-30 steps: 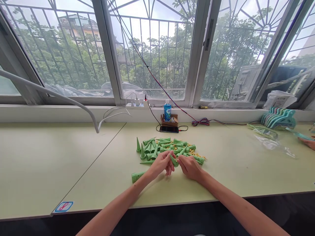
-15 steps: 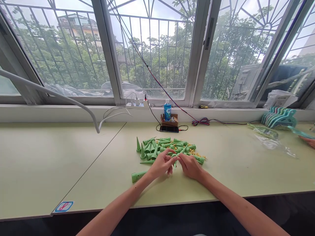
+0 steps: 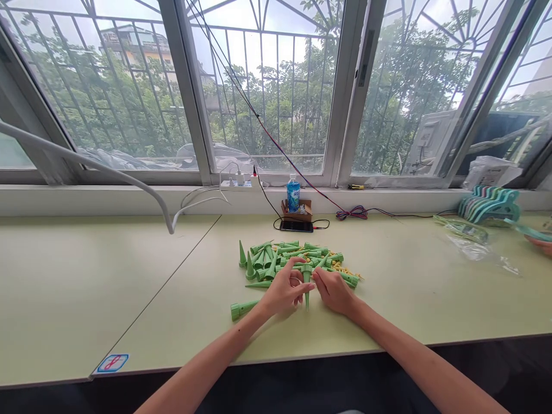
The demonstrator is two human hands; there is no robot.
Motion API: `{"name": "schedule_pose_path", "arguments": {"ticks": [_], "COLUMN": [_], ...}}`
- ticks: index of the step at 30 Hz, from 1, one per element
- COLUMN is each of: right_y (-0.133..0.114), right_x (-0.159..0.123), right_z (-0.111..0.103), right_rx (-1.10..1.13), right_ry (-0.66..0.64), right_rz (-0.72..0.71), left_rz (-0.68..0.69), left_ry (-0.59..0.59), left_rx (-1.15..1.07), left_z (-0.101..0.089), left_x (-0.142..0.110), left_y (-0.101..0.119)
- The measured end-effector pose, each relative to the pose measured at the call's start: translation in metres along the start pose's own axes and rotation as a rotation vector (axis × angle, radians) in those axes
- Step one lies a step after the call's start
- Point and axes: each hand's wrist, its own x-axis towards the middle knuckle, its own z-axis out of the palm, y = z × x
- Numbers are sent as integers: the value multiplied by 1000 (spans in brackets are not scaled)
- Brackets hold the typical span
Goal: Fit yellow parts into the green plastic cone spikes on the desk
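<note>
In front of the pile, my left hand (image 3: 283, 289) grips a green plastic watering spike (image 3: 306, 279) between thumb and fingers, its wide capped end up and its point toward me. Close on its right, my right hand (image 3: 334, 291) is closed with the fingertips pinched near that spike; what they hold, if anything, I cannot make out. Just beyond both hands lies a pile of green watering spikes (image 3: 271, 264), mixed with small yellow pieces (image 3: 342, 269). Another capped spike (image 3: 242, 309) lies by my left wrist, partly hidden by it.
A phone (image 3: 296, 226) on a cable lies behind the pile, before a small cardboard box (image 3: 303, 214) and a blue bottle (image 3: 294, 195). Hangers (image 3: 489, 206) and plastic wrap (image 3: 474, 252) are at the right. A person's hand (image 3: 540, 245) shows at the right edge.
The watering spike in my left hand has turned and now shows its full length, capped end up. My left thumb has shifted along it. My right hand has hardly moved.
</note>
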Motion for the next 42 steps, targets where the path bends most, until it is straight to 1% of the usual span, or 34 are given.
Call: {"name": "schedule_pose_path", "arguments": {"ticks": [7,17,31,39,42], "right_y": [0,1,0,-4,-4], "right_x": [-1,-1,0,-1,-1], "right_z": [0,1,-1,-5,-5], "right_rx": [57,119,173,211,236], "right_ry": [-31,-59,-49,-19,-14], "right_rz": [27,59,59,25,27], "left_rz": [23,11,136,232,248], "left_ry": [33,72,114,146,150], "left_rx": [53,156,363,494,547], "left_z": [-1,-1,1,1,0], "left_x": [-1,0,-1,-1,0], "left_y": [1,4,4,-6,-9]}}
